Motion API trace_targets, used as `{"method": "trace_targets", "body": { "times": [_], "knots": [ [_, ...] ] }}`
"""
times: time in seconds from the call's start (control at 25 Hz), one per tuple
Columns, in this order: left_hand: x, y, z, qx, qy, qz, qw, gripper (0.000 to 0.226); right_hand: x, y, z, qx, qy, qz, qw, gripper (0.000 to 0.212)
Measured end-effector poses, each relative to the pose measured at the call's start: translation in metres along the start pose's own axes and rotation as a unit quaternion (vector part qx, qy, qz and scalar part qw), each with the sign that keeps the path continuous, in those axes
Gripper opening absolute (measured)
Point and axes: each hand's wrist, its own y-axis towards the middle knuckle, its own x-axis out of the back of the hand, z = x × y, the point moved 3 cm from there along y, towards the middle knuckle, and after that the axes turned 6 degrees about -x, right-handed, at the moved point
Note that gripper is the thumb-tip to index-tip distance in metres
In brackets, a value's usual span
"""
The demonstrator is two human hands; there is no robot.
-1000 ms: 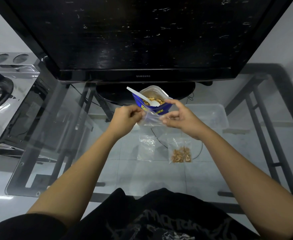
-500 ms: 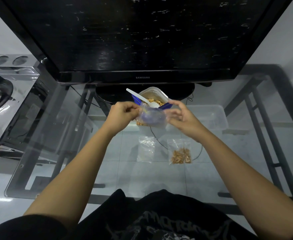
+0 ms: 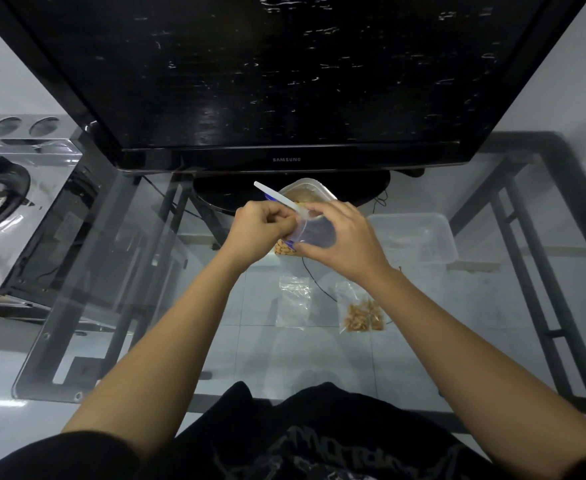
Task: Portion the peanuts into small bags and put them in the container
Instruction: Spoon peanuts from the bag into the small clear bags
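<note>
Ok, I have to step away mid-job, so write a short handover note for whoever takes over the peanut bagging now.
Hands: left hand and right hand both pinch one small clear bag, held in front of the peanut pack; no peanuts show in it.
Things: white spoon stands in the pack. An empty bag and one filled bag lie on the glass table; the clear container sits to their right.
Done: one bag filled, not yet in the container.
Left: fill the held bag and the empty one, then move all into the container.
</note>
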Motion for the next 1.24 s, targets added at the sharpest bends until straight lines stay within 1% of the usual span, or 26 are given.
{"method": "trace_targets", "body": {
  "times": [0.12, 0.2, 0.24, 0.28, 0.32, 0.36, 0.4, 0.44, 0.48, 0.56, 0.6, 0.68, 0.76, 0.84, 0.92, 0.96, 1.04, 1.12, 1.2, 1.24],
  "knots": [
    [-0.003, 0.002, -0.001, -0.002, -0.001, 0.011, 1.0, 0.008, 0.0, 0.0, -0.002, -0.012, 0.059, 0.003, 0.998, 0.049],
    [-0.004, 0.003, 0.0, -0.006, -0.014, -0.004, 1.0, 0.016, 0.002, 0.0, -0.005, -0.037, 0.099, -0.01, 0.994, 0.045],
    [-0.002, 0.004, 0.003, 0.0, -0.025, -0.045, 0.999, 0.023, 0.004, 0.0, -0.008, -0.055, 0.12, -0.016, 0.991, 0.046],
    [0.001, 0.008, 0.01, 0.019, -0.038, -0.106, 0.993, 0.03, 0.007, 0.001, -0.012, -0.074, 0.14, -0.019, 0.987, 0.047],
    [0.005, 0.011, 0.02, 0.052, -0.054, -0.172, 0.982, 0.035, 0.009, 0.002, -0.017, -0.094, 0.156, -0.021, 0.983, 0.048],
    [0.009, 0.015, 0.03, 0.094, -0.067, -0.22, 0.969, 0.038, 0.011, 0.003, -0.022, -0.11, 0.169, -0.024, 0.979, 0.05],
    [0.011, 0.02, 0.036, 0.133, -0.083, -0.235, 0.959, 0.042, 0.013, 0.004, -0.027, -0.123, 0.175, -0.028, 0.977, 0.05],
    [0.011, 0.026, 0.042, 0.158, -0.09, -0.223, 0.958, 0.047, 0.014, 0.006, -0.032, -0.132, 0.174, -0.029, 0.975, 0.051],
    [0.009, 0.032, 0.046, 0.165, -0.084, -0.199, 0.962, 0.048, 0.013, 0.008, -0.037, -0.139, 0.17, -0.024, 0.975, 0.052],
    [0.007, 0.044, 0.042, 0.13, -0.036, -0.163, 0.977, 0.03, 0.009, 0.01, -0.043, -0.15, 0.15, 0.009, 0.977, 0.052],
    [0.006, 0.048, 0.036, 0.102, -0.01, -0.14, 0.985, 0.025, 0.006, 0.01, -0.045, -0.15, 0.141, 0.028, 0.978, 0.052],
    [0.003, 0.055, 0.022, 0.028, 0.036, -0.095, 0.994, 0.024, 0.003, 0.01, -0.049, -0.148, 0.136, 0.046, 0.979, 0.051],
    [0.01, 0.057, 0.002, -0.063, 0.093, -0.095, 0.989, 0.02, 0.002, 0.012, -0.051, -0.145, 0.142, 0.042, 0.978, 0.05],
    [0.021, 0.057, -0.011, -0.141, 0.156, -0.101, 0.972, 0.016, 0.002, 0.014, -0.053, -0.143, 0.145, 0.043, 0.978, 0.05],
    [0.026, 0.057, -0.009, -0.17, 0.196, -0.066, 0.963, 0.009, 0.002, 0.014, -0.053, -0.144, 0.148, 0.044, 0.977, 0.05],
    [0.025, 0.057, -0.003, -0.158, 0.198, -0.049, 0.966, 0.008, 0.002, 0.014, -0.053, -0.143, 0.149, 0.042, 0.978, 0.05],
    [0.016, 0.056, 0.014, -0.093, 0.164, -0.031, 0.982, 0.011, 0.002, 0.013, -0.052, -0.142, 0.145, 0.04, 0.978, 0.049],
    [0.005, 0.055, 0.03, 0.005, 0.066, -0.043, 0.997, 0.012, 0.002, 0.012, -0.052, -0.145, 0.141, 0.041, 0.978, 0.05],
    [-0.001, 0.058, 0.039, 0.083, -0.045, -0.072, 0.993, 0.014, 0.004, 0.012, -0.053, -0.147, 0.145, 0.042, 0.978, 0.05],
    [0.0, 0.061, 0.042, 0.101, -0.072, -0.086, 0.988, 0.014, 0.005, 0.012, -0.052, -0.149, 0.146, 0.044, 0.977, 0.049]
  ]
}}
